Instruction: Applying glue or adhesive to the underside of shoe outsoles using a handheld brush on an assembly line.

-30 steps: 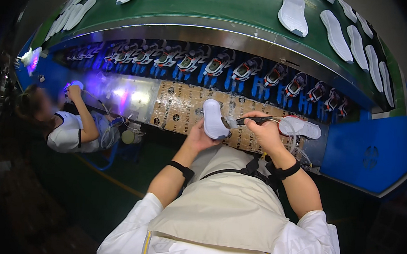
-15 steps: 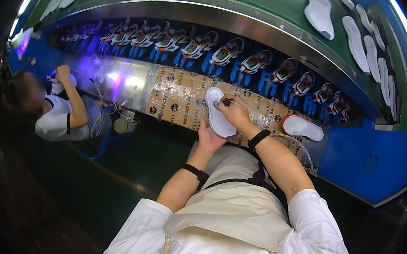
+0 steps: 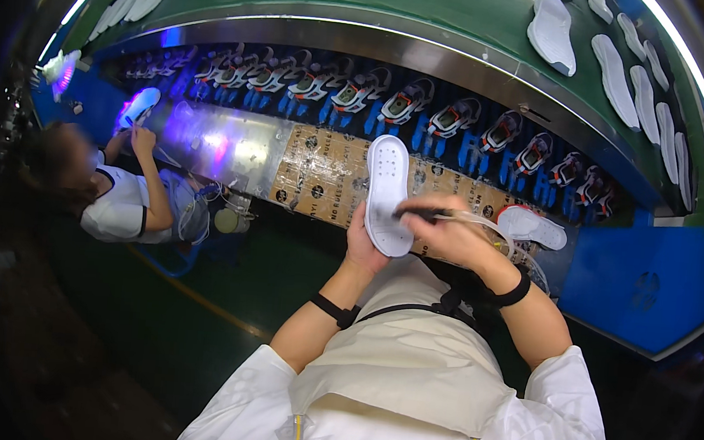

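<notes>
A white shoe sole (image 3: 389, 169) stands nearly upright in front of me, its inner face with small holes at the top turned toward me. My left hand (image 3: 363, 244) grips its lower left edge from below. In my right hand (image 3: 458, 235) is a slim dark tool (image 3: 420, 214), its tip at the lower right part of the sole; whether it touches is too blurred to tell. From the tool, a pale thin hose (image 3: 488, 224) curves off to the right. A second white sole with a red edge (image 3: 532, 227) lies on the bench to the right.
Tape-covered cardboard (image 3: 322, 176) lines the bench. Shoe uppers (image 3: 407, 102) stand in a row behind it on blue supports. Above runs a green belt (image 3: 369, 2) bearing white soles (image 3: 553, 36). At the left, a seated co-worker (image 3: 135, 195) holds a sole (image 3: 139, 108) under violet light.
My right hand has shifted down and right with the tool, from the sole's middle toward its lower part. The sole is tipped more upright. The co-worker's sole has come up into view.
</notes>
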`<state>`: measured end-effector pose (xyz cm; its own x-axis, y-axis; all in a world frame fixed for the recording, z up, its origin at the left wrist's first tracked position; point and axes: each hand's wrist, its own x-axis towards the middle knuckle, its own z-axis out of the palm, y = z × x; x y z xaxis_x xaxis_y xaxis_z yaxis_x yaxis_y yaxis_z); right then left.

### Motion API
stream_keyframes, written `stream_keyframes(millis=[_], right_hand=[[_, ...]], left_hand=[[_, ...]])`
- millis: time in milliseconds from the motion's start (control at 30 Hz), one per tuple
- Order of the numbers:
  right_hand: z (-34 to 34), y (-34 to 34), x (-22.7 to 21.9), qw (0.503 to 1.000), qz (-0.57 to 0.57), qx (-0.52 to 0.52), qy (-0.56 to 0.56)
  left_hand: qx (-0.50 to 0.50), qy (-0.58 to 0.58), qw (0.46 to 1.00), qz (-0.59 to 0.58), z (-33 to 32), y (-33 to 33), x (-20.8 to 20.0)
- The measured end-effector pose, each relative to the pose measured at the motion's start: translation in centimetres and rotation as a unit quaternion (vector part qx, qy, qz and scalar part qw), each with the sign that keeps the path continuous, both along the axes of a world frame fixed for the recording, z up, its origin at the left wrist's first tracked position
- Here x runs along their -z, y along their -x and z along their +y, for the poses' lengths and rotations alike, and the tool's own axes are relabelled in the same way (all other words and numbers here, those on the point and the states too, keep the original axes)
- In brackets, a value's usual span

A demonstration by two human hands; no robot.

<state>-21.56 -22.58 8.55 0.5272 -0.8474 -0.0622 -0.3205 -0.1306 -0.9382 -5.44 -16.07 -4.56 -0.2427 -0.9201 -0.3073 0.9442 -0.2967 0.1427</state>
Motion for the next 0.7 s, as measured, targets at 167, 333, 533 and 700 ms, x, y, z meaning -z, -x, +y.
stream_keyframes(millis=[167,333,533,700], right_hand=[[-0.1,-0.2,-1.7,0.952,0.016,0.029,0.304],[0.8,0.6,-4.0,0.980,-0.146,-0.091,0.101],[0.9,0.9,-6.8,0.933,-0.073,-0.180,0.304],[0.8,0.9,-8.7,0.953,-0.011,-0.078,0.292]], left_hand=[[0.030,0.043,0.998,0.028,-1.1,0.0,-4.9],[-0.002,0.076,0.997,-0.031,-2.6,-1.2,-7.5],[0.033,0.163,0.986,-0.004,-4.1,-1.6,-11.2],[0.036,0.200,0.979,-0.001,-5.1,-2.7,-14.5]])
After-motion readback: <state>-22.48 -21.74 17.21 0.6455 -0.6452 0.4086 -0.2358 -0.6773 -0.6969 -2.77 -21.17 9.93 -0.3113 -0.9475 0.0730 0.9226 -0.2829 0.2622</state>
